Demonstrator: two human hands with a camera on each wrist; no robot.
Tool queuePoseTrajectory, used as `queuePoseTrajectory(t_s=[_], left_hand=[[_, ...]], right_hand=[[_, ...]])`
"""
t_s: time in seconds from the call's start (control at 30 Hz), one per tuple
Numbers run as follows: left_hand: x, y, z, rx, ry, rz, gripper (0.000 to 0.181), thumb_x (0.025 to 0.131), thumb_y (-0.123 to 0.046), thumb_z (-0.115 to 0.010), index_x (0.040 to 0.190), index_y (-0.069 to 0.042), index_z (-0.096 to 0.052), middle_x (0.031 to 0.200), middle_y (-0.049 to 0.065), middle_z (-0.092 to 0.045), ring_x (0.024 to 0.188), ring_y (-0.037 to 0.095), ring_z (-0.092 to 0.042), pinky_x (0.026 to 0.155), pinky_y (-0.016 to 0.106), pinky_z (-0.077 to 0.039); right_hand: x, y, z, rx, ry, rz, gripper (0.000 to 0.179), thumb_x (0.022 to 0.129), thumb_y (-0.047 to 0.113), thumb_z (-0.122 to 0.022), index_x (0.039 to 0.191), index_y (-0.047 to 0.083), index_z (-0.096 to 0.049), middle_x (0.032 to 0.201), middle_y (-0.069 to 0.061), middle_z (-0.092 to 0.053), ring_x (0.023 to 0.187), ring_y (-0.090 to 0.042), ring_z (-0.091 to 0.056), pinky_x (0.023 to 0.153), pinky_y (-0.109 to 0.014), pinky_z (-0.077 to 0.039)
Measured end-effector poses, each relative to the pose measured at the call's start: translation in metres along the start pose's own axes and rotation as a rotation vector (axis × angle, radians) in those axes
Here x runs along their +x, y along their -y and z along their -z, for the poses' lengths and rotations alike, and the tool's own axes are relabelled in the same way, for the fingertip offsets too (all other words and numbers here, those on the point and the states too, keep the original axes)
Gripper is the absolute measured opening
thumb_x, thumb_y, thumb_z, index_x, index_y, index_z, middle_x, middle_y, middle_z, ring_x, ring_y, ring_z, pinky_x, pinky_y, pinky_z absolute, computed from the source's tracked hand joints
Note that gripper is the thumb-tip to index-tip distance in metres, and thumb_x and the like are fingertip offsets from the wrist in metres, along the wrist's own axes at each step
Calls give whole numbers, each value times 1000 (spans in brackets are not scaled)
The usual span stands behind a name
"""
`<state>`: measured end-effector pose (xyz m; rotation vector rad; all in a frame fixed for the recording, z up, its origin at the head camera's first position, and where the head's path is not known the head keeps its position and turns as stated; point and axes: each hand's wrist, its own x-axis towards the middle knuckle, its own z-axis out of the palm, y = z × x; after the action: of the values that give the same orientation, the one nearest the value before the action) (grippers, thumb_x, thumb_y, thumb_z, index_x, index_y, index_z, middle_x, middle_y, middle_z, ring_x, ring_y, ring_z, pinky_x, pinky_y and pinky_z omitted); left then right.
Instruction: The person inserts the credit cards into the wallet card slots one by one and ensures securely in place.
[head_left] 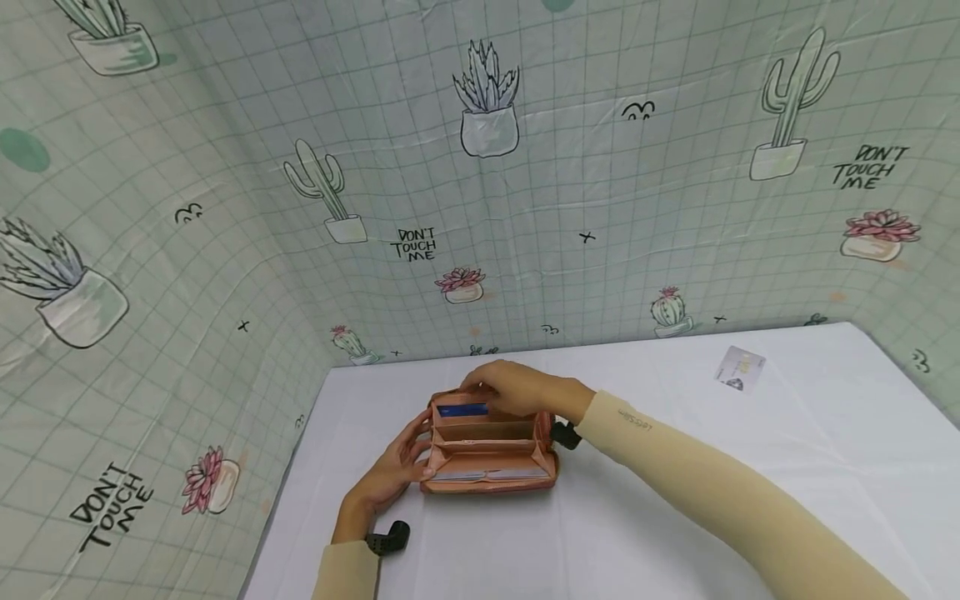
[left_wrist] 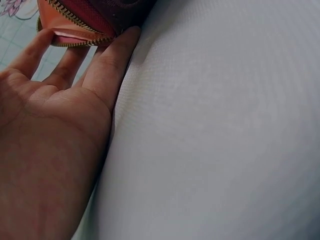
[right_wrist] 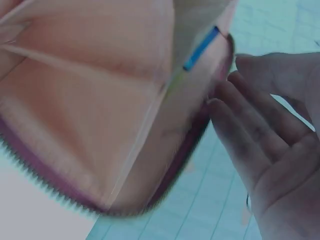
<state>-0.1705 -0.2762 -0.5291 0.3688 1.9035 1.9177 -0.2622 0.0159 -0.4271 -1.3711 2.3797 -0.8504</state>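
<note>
A peach-coloured zip wallet [head_left: 491,457] lies spread open on the white table, its compartments facing up. A blue card [head_left: 462,410] shows in a slot along its far panel, and pale flat edges show in the near pocket. My left hand [head_left: 392,468] holds the wallet's left end, thumb at the near corner and fingers farther back. In the left wrist view its fingertips [left_wrist: 131,34] touch the zipped edge. My right hand [head_left: 517,388] reaches over the far panel and holds its rim; the right wrist view shows the fingers [right_wrist: 227,120] against the zipped edge. Some fingertips are hidden.
A pale card [head_left: 740,368] lies apart at the far right of the white table [head_left: 637,517]. A printed cloth [head_left: 540,200] with cactus drawings hangs behind the table and along its left side. Black wrist cameras [head_left: 388,538] sit on both wrists.
</note>
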Motion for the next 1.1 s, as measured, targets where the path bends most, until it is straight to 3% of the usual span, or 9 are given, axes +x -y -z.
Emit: queuePoseTrajectory(t_s=[0.13, 0.27, 0.6, 0.87, 1.1], left_hand=[[-1, -2, 0, 10, -7, 3, 104, 92, -8, -80, 171, -11, -13, 160, 13, -30, 134, 11, -51, 109, 27, -46], [-1, -3, 0, 17, -2, -1, 105, 92, -10, -80, 171, -9, -12, 163, 20, -26, 133, 11, -51, 108, 26, -45], [0, 0, 0, 25, -2, -6, 107, 90, -11, -81, 171, -8, -11, 166, 27, -20, 133, 7, -52, 109, 23, -43], [0, 2, 1, 23, 0, -8, 107, 91, -12, -82, 171, -8, -10, 165, 28, -19, 132, 6, -52, 109, 22, -44], [0, 2, 1, 25, -7, 3, 107, 91, -13, -82, 171, -9, -11, 166, 27, -20, 133, 8, -51, 109, 24, -44]], right_hand=[[-23, -9, 10, 49, -119, -8, 35, 100, -7, -64, 135, -2, -67, 130, -17, -70, 116, -30, -69, 98, -38, -57], [-49, -21, 20, 88, -216, -76, 36, 98, -8, -65, 134, -4, -67, 128, -21, -70, 116, -34, -68, 99, -46, -57], [-123, -77, 38, 85, -499, -246, 35, 93, -11, -71, 128, -11, -66, 124, -29, -69, 112, -46, -68, 98, -57, -54], [-191, -121, 49, 53, -604, -432, 42, 93, -7, -73, 132, -16, -60, 126, -36, -63, 115, -53, -63, 99, -61, -52], [-241, -153, 53, 25, -600, -636, 55, 94, 0, -73, 140, -17, -51, 135, -41, -53, 124, -58, -52, 103, -68, -45]])
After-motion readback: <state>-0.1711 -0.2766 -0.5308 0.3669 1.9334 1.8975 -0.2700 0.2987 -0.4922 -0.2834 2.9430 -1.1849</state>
